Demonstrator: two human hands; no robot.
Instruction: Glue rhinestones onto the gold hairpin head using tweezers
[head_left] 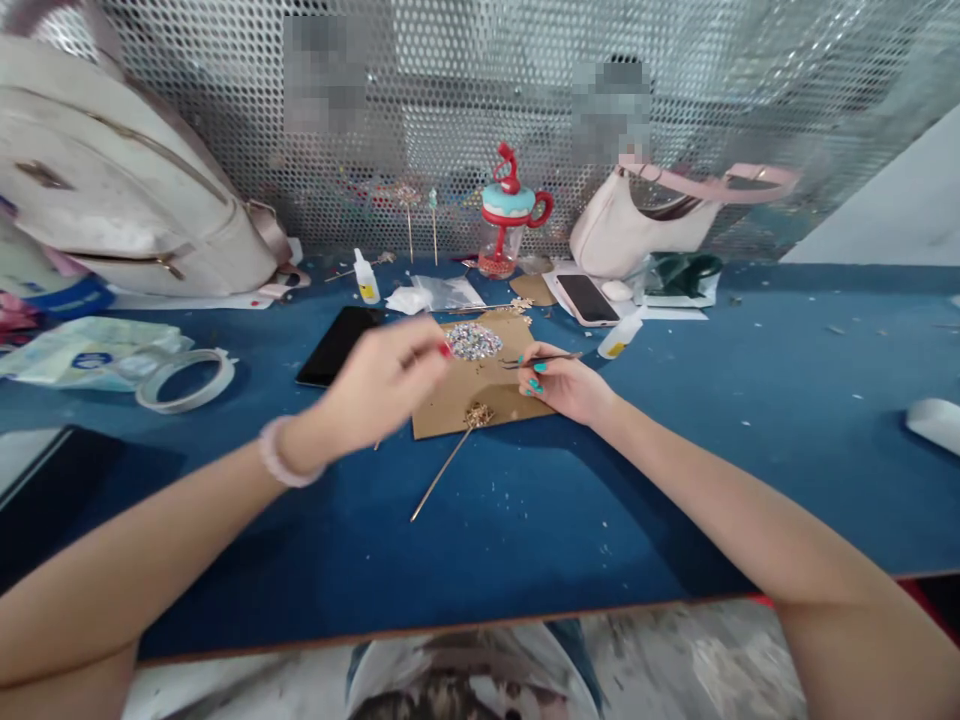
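My left hand (390,375) is over the left edge of the brown cardboard (450,400), smeared by motion. Its fingers are bent, and whether they hold anything is hidden. My right hand (559,380) rests at the cardboard's right side, closed on dark tweezers (551,358) whose tips point left. Between the hands a pile of shiny rhinestones (474,342) lies on the cardboard. Near its front edge is a gold hair stick (442,470), its ornate head on the cardboard and its shaft reaching toward me over the blue table.
Behind the cardboard stand a glue bottle (366,278) and a red-and-blue cup (504,220). A phone (586,299) and another glue bottle (620,337) are at right. A black tablet-like object (339,345), tape roll (187,382) and backpack (127,180) are at left.
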